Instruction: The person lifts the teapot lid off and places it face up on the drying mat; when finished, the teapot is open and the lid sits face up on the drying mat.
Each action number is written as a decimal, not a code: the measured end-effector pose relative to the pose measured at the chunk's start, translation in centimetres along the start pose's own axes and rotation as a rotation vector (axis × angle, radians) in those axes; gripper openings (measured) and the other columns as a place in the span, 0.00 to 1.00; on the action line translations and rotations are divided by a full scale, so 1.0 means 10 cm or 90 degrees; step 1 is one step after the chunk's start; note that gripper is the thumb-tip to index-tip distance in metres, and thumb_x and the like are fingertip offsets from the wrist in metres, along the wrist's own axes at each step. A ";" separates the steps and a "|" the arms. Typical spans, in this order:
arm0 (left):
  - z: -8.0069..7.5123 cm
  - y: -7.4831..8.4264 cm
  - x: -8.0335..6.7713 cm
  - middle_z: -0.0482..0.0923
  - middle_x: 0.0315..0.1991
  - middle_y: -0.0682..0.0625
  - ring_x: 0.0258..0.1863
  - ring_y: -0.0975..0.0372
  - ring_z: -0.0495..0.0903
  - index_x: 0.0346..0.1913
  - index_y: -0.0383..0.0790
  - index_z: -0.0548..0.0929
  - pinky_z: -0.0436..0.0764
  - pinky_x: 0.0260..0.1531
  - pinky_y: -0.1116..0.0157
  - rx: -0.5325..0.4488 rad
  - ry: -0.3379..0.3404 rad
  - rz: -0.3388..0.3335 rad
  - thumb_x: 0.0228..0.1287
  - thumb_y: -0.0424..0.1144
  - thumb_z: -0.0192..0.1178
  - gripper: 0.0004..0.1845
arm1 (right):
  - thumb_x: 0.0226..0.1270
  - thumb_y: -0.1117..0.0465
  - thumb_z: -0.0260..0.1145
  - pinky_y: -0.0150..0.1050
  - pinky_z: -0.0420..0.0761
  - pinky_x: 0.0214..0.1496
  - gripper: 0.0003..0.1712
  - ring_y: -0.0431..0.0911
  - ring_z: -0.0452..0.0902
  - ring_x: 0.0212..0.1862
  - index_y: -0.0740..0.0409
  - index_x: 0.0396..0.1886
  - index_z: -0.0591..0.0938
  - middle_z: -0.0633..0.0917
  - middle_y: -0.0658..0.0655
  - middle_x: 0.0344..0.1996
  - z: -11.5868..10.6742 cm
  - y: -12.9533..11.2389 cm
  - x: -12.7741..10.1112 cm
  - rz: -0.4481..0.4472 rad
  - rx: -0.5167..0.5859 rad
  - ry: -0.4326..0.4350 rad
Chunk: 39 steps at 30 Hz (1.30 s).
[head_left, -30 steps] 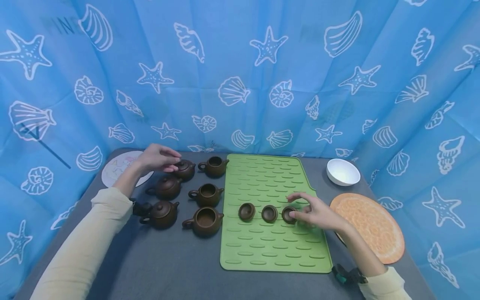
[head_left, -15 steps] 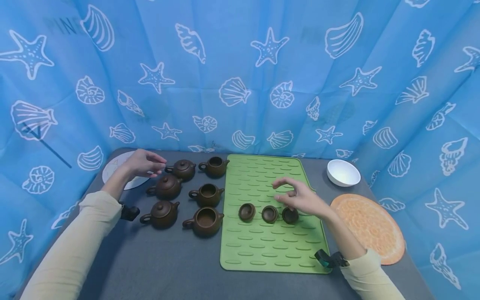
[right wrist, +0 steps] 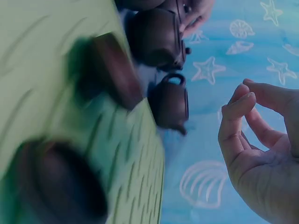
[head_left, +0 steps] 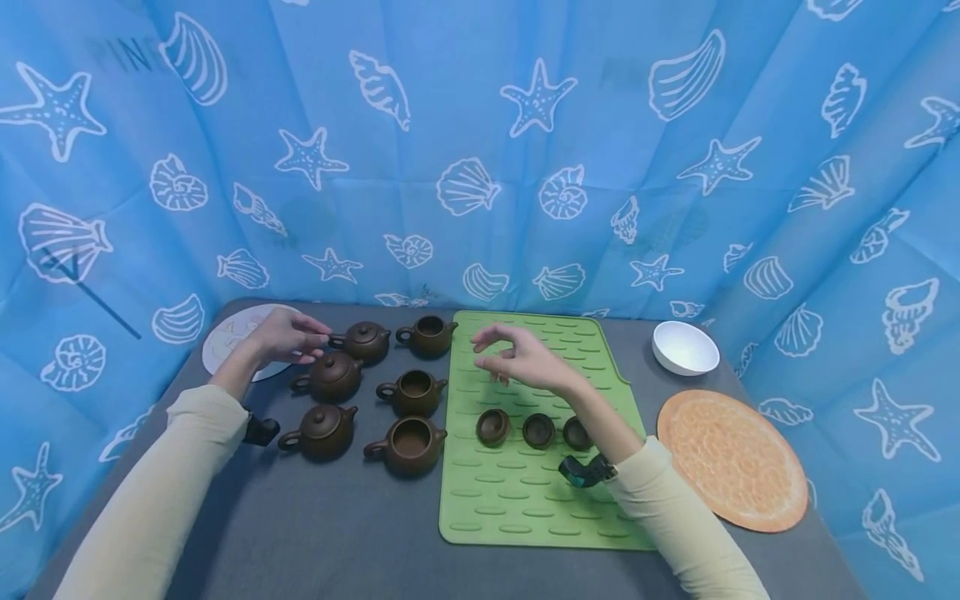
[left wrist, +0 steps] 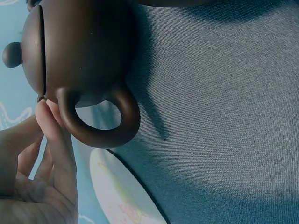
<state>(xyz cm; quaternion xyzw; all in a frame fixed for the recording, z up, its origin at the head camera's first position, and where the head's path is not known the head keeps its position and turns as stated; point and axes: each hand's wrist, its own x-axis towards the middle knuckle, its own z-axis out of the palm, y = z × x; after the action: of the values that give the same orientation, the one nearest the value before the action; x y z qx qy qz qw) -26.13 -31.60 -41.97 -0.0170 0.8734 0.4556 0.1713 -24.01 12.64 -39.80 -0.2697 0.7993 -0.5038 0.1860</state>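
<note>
Right hand (head_left: 525,358) has moved left from the hollow pieces and now hangs over the green mat (head_left: 510,521), toward its far-left corner. Thumb and forefinger are curved, narrowly spaced, nothing held. Left hand (head_left: 285,337) has backed off the lid of the far lidded teapot (head_left: 366,341) since the first frame; now fingertips are by that teapot's handle, close together, nothing in them. Contact with the handle: cannot tell. Middle lidded teapot (head_left: 333,375) sits just below those fingertips.

Near lidded teapot (head_left: 322,432) completes that column, toward the left edge of the grey surface (head_left: 322,525). Open column runs along the mat's left edge: far open teapot (head_left: 429,335), middle open teapot (head_left: 415,392), near open teapot (head_left: 408,446); all six pots upright.

On the mat, hollow side up, a row: left hollow piece (head_left: 492,427), middle hollow piece (head_left: 538,431), right hollow piece (head_left: 576,433), the last just beside the right forearm. White plate (head_left: 225,333) at the surface's far-left corner; white bowl (head_left: 686,348) near the far-right corner; orange round board (head_left: 733,461) along the right edge.
</note>
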 end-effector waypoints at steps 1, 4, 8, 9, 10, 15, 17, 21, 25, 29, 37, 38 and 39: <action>0.00 0.00 0.00 0.88 0.51 0.37 0.37 0.64 0.89 0.68 0.26 0.80 0.91 0.43 0.63 -0.001 0.000 0.000 0.84 0.36 0.58 0.20 | 0.80 0.64 0.67 0.41 0.87 0.35 0.23 0.47 0.86 0.34 0.64 0.69 0.77 0.81 0.72 0.64 0.03 -0.04 0.08 -0.004 0.001 -0.003; 0.00 0.00 0.01 0.88 0.52 0.37 0.37 0.64 0.89 0.67 0.26 0.81 0.91 0.44 0.63 -0.003 0.002 -0.002 0.84 0.37 0.58 0.20 | 0.80 0.64 0.67 0.44 0.89 0.38 0.22 0.57 0.87 0.38 0.66 0.68 0.78 0.83 0.69 0.60 0.13 -0.14 0.31 -0.016 0.004 -0.013; 0.00 0.00 0.02 0.89 0.50 0.39 0.37 0.64 0.88 0.67 0.26 0.81 0.91 0.44 0.63 -0.005 0.004 -0.003 0.84 0.37 0.58 0.20 | 0.80 0.65 0.67 0.59 0.91 0.46 0.21 0.71 0.86 0.46 0.68 0.67 0.78 0.85 0.66 0.55 0.29 -0.28 0.62 -0.015 0.011 -0.026; 0.00 0.00 0.02 0.89 0.50 0.40 0.37 0.64 0.88 0.67 0.26 0.81 0.91 0.44 0.63 -0.006 0.003 -0.003 0.83 0.37 0.58 0.20 | 0.80 0.65 0.67 0.61 0.91 0.47 0.21 0.71 0.86 0.47 0.68 0.67 0.79 0.85 0.66 0.55 0.34 -0.30 0.70 -0.012 0.014 -0.029; 0.00 0.00 0.02 0.89 0.49 0.40 0.36 0.64 0.87 0.67 0.26 0.81 0.91 0.43 0.64 -0.008 0.004 -0.004 0.83 0.36 0.59 0.20 | 0.80 0.65 0.67 0.63 0.90 0.49 0.21 0.71 0.86 0.47 0.69 0.67 0.79 0.86 0.66 0.54 0.38 -0.32 0.77 -0.009 0.017 -0.031; 0.00 -0.01 0.04 0.89 0.47 0.43 0.36 0.65 0.87 0.67 0.26 0.81 0.91 0.41 0.65 -0.015 0.004 -0.009 0.82 0.36 0.59 0.19 | 0.81 0.67 0.65 0.52 0.93 0.46 0.20 0.62 0.88 0.42 0.71 0.66 0.79 0.86 0.65 0.51 0.60 -0.36 1.09 0.010 0.028 -0.031; 0.00 -0.01 0.05 0.89 0.46 0.44 0.36 0.65 0.87 0.67 0.27 0.81 0.91 0.41 0.65 -0.018 0.002 -0.011 0.82 0.36 0.60 0.20 | 0.81 0.67 0.64 0.50 0.93 0.47 0.20 0.56 0.88 0.40 0.71 0.66 0.79 0.86 0.66 0.51 0.69 -0.36 1.20 0.024 0.037 -0.025; 0.01 0.00 0.05 0.89 0.46 0.44 0.36 0.64 0.87 0.67 0.27 0.81 0.91 0.42 0.65 -0.017 0.002 -0.015 0.82 0.36 0.60 0.20 | 0.82 0.67 0.62 0.59 0.91 0.57 0.20 0.45 0.85 0.36 0.71 0.68 0.78 0.87 0.70 0.54 0.87 -0.34 1.37 0.061 0.077 -0.005; 0.01 -0.01 0.04 0.88 0.45 0.44 0.37 0.63 0.86 0.67 0.28 0.82 0.91 0.42 0.65 -0.009 0.006 -0.020 0.83 0.38 0.60 0.20 | 0.82 0.69 0.62 0.63 0.88 0.61 0.21 0.41 0.83 0.31 0.72 0.69 0.77 0.89 0.71 0.51 1.01 -0.31 1.51 0.097 0.138 0.022; 0.02 -0.02 0.03 0.88 0.44 0.45 0.37 0.62 0.86 0.67 0.29 0.82 0.90 0.42 0.65 -0.006 0.007 -0.022 0.83 0.38 0.60 0.20 | 0.79 0.71 0.64 0.57 0.92 0.54 0.19 0.41 0.82 0.27 0.72 0.65 0.79 0.87 0.59 0.36 1.12 -0.26 1.60 0.118 0.167 0.059; 0.00 -0.01 0.03 0.87 0.46 0.44 0.38 0.62 0.86 0.68 0.29 0.82 0.90 0.43 0.64 -0.003 0.002 -0.022 0.83 0.38 0.59 0.20 | 0.82 0.64 0.66 0.58 0.91 0.55 0.14 0.41 0.77 0.26 0.64 0.61 0.84 0.79 0.51 0.24 1.26 -0.29 1.67 0.127 0.050 0.092; 0.00 -0.01 0.03 0.87 0.46 0.44 0.38 0.62 0.86 0.68 0.29 0.82 0.90 0.43 0.64 -0.003 0.003 -0.022 0.83 0.38 0.59 0.20 | 0.82 0.64 0.66 0.58 0.91 0.54 0.14 0.41 0.77 0.26 0.63 0.60 0.84 0.78 0.50 0.24 1.27 -0.30 1.68 0.128 0.038 0.095; 0.00 0.00 0.03 0.87 0.47 0.44 0.38 0.62 0.86 0.68 0.29 0.82 0.90 0.43 0.64 -0.002 0.003 -0.023 0.83 0.38 0.59 0.20 | 0.82 0.64 0.66 0.58 0.91 0.54 0.13 0.41 0.76 0.26 0.63 0.60 0.84 0.78 0.50 0.23 1.28 -0.31 1.68 0.129 0.025 0.099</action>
<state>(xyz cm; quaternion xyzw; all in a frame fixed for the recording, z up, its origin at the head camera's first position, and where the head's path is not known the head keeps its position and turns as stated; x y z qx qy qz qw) -26.36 -31.57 -42.07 -0.0341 0.8725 0.4541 0.1770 -29.14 -7.89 -42.88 -0.1442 0.8245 -0.5173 0.1784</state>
